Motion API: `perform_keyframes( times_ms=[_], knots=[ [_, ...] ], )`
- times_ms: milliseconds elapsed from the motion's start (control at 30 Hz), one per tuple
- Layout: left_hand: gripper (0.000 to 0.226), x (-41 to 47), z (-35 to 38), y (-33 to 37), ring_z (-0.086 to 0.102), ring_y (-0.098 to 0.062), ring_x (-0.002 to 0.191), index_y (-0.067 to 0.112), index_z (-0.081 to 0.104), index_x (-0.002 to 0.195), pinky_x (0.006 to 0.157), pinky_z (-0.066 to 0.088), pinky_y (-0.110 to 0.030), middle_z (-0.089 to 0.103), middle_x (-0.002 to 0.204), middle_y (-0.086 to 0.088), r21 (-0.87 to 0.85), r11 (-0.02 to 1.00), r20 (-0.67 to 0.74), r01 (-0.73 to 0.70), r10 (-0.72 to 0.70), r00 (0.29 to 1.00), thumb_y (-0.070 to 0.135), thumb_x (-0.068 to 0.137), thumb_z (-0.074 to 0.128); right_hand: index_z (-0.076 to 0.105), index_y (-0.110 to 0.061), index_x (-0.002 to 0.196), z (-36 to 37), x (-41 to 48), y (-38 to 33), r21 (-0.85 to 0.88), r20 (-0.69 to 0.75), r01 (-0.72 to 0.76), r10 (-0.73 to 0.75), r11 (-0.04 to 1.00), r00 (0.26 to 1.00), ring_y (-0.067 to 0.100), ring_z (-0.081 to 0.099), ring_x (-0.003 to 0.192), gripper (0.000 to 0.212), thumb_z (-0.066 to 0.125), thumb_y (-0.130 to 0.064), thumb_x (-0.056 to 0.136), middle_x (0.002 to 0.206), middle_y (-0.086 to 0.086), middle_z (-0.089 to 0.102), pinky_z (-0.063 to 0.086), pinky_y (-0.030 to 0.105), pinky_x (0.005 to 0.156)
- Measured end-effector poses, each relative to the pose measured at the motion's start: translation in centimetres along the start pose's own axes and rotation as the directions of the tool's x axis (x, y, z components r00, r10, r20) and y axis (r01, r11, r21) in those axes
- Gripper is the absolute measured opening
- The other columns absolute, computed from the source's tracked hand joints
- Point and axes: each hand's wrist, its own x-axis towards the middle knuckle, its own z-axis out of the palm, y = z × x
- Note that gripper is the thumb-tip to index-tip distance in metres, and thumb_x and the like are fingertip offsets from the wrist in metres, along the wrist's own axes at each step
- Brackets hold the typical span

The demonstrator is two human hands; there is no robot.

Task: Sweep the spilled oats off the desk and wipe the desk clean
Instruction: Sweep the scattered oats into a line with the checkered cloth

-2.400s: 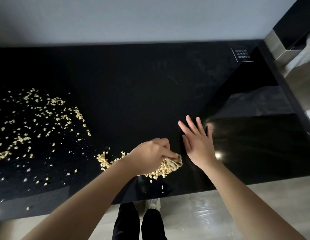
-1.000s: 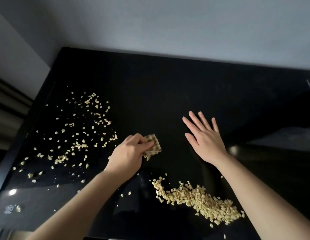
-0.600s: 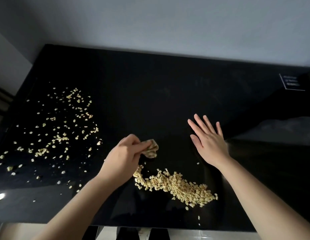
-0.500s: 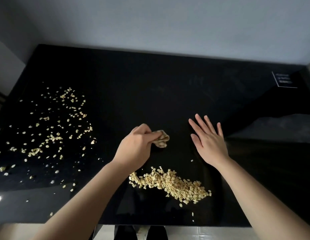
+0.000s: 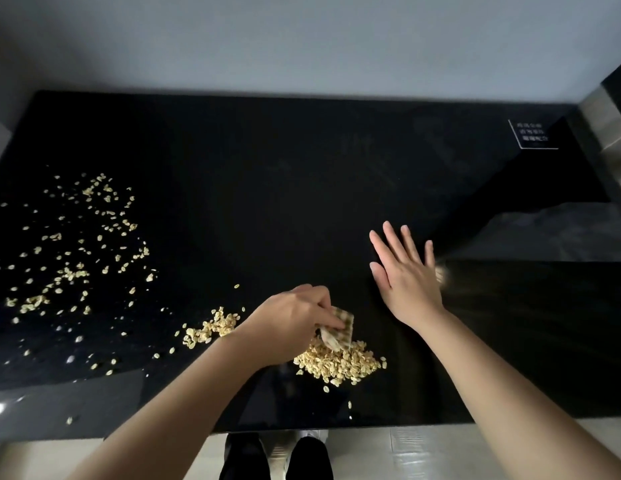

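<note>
- Head view: left hand [image 5: 295, 323] pinches a small folded checked cloth [image 5: 338, 332], fingers curled round its upper edge. The cloth's lower edge sits against the back of the main oat pile [image 5: 340, 363].
- Right hand [image 5: 406, 275] has its fingers straight and spread, holding nothing. It lies flat over the desk [image 5: 267, 185] just right of the cloth; contact with the surface cannot be told.
- Oats lie in three lots: the dense pile near the front edge, a smaller clump [image 5: 212, 329] just left of the left wrist, and a wide loose scatter [image 5: 77, 258] across the desk's left side.
- Handling, judged: the flakes are dry, thin and very light. They should slide easily on this top and skip or jump under a fast stroke, so slow, low pushes suit them.
- The cloth looks soft and limp and will buckle if pushed by one corner. A hold along the folded edge gives a straighter sweeping face.
- The desk is black, glossy, hard and flat, reflecting light at the front and right. Faint smears show toward the back.
- A small white-printed label [image 5: 532, 134] sits at the far right corner.
- Dark shoes [image 5: 278, 455] show below the front edge on pale flooring.
</note>
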Motion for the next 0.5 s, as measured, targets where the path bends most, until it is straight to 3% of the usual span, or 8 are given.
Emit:
perform_keyframes(
  times_ms=[100,167,233,333,500],
  knots=[
    [0.041,-2.0,-2.8,-1.7,0.054,-0.009,0.08,0.02,0.07,0.115,0.064,0.051,-0.024,0.056,0.097,0.004,-0.043,0.993,-0.206,0.112,-0.118,0.971,-0.006,0.084,0.063,0.012,-0.03,0.154,-0.1,0.4,-1.2,-0.033,0.033,0.056,-0.055,0.998,0.998,0.029,0.001,0.15,0.061,0.006,-0.052,0.097,0.163,-0.001,0.007,0.007,0.058,0.116],
    [0.043,-3.3,-4.9,-4.0,0.056,-0.011,0.079,0.016,0.07,0.116,0.065,0.052,-0.025,0.056,0.098,0.003,-0.063,0.967,-0.379,0.245,-0.251,0.891,-0.009,0.082,0.063,0.013,-0.031,0.154,-0.3,1.1,-2.6,-0.035,0.041,0.124,-0.123,0.992,0.992,0.027,0.003,0.15,0.062,0.006,-0.053,0.096,0.163,-0.001,0.008,0.008,0.058,0.118],
    [0.043,-4.6,-6.4,-6.3,0.056,-0.015,0.081,0.017,0.069,0.118,0.067,0.051,-0.028,0.056,0.1,0.002,-0.075,0.909,-0.461,0.409,-0.396,0.794,-0.009,0.085,0.059,0.015,-0.031,0.154,-0.5,2.0,-4.2,-0.028,0.052,0.167,-0.165,0.986,0.985,0.027,0.005,0.15,0.063,0.006,-0.054,0.096,0.163,-0.001,0.009,0.009,0.058,0.119],
    [0.042,-5.9,-6.1,-7.8,0.054,-0.014,0.082,0.023,0.068,0.118,0.066,0.05,-0.032,0.055,0.1,0.005,-0.041,0.86,-0.388,0.508,-0.482,0.785,-0.004,0.088,0.056,0.01,-0.031,0.154,-0.5,3.1,-6.2,-0.014,0.064,0.195,-0.194,0.981,0.979,0.025,0.001,0.15,0.065,0.002,-0.055,0.094,0.163,-0.002,0.004,0.006,0.057,0.119],
    [0.048,-8.3,-3.3,-6.3,0.055,-0.013,0.093,0.027,0.069,0.118,0.07,0.053,-0.033,0.054,0.1,0.01,-0.03,0.907,-0.289,0.419,-0.41,0.865,-0.004,0.083,0.06,0.003,-0.031,0.154,-0.4,4.8,-9.9,0.004,0.085,0.288,-0.287,0.958,0.954,0.023,-0.007,0.149,0.061,0.012,-0.051,0.098,0.163,-0.003,-0.003,-0.001,0.054,0.119]
  ],
)
